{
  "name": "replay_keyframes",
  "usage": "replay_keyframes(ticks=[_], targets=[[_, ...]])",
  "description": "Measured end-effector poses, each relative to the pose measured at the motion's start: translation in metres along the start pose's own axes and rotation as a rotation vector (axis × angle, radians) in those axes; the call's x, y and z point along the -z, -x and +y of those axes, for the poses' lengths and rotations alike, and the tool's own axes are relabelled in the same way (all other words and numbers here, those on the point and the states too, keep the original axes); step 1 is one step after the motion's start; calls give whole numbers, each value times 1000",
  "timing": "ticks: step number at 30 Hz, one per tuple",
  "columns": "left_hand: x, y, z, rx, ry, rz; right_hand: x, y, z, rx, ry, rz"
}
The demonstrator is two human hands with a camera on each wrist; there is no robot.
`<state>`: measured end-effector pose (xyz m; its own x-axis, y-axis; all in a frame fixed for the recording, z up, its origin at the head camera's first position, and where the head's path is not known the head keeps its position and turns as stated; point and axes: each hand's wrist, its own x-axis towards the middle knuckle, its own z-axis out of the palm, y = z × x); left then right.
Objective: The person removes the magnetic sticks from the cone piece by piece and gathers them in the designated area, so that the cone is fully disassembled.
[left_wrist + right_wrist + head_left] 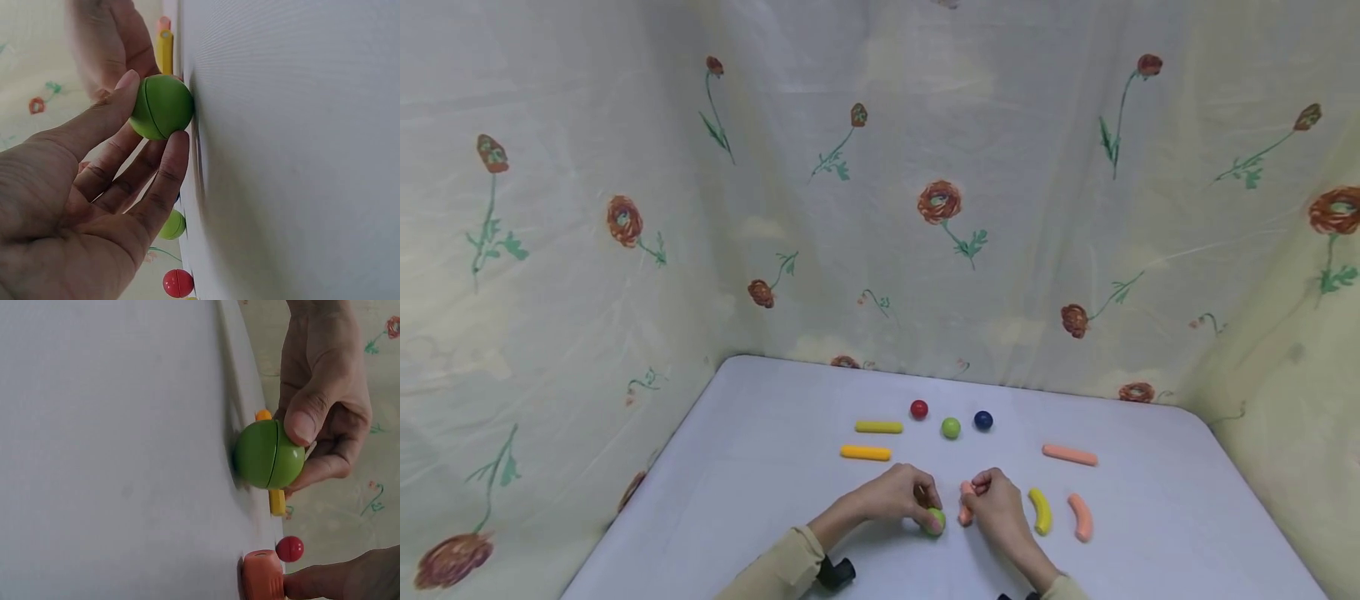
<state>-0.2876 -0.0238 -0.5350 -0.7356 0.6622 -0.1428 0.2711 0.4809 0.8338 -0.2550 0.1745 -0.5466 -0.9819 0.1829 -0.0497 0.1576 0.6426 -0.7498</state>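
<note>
My left hand [901, 498] pinches a green ball [162, 107] with a seam round it, low over the white table; thumb and fingertips lie on opposite sides of it. Just to the right, my right hand [1000, 507] holds a short curved salmon-coloured stick [966, 503] by its upper part. In the right wrist view only one finger shows against this stick [262, 575], and the other fingers are out of frame. A small gap separates the ball from the stick.
Beyond the hands lie a red ball [919, 409], a second green ball [951, 427] and a dark blue ball [983, 421]. A yellow stick [878, 427] and an orange stick [866, 452] lie left. Rightward are a curved yellow stick [1041, 511], another curved salmon stick [1080, 517] and a straight one [1070, 455].
</note>
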Motion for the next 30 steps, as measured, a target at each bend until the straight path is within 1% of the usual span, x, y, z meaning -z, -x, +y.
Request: replay_keyframes(ticks=[5, 11, 14, 16, 19, 23, 24, 26, 28, 30], targets=[[0, 0, 0, 0, 1, -5, 14, -1, 12, -17, 30, 29], [5, 1, -1, -10, 7, -15, 29, 2, 21, 21, 32, 46], [9, 0, -2, 11, -7, 15, 35, 4, 24, 46, 32, 48], [12, -3, -2, 25, -29, 63, 37, 5, 26, 60, 37, 57], [18, -11, -2, 51, -67, 152, 38, 5, 28, 64, 43, 65], [29, -30, -1, 112, -106, 266, 37, 4, 28, 49, 47, 61], [33, -36, -1, 119, -117, 297, 36, 4, 28, 44, 48, 59], [38, -48, -3, 118, -161, 354, 35, 4, 27, 40, 52, 60], [43, -59, -6, 97, -206, 411, 33, 5, 26, 37, 59, 63], [46, -68, -8, 68, -242, 452, 32, 5, 26, 43, 61, 67]])
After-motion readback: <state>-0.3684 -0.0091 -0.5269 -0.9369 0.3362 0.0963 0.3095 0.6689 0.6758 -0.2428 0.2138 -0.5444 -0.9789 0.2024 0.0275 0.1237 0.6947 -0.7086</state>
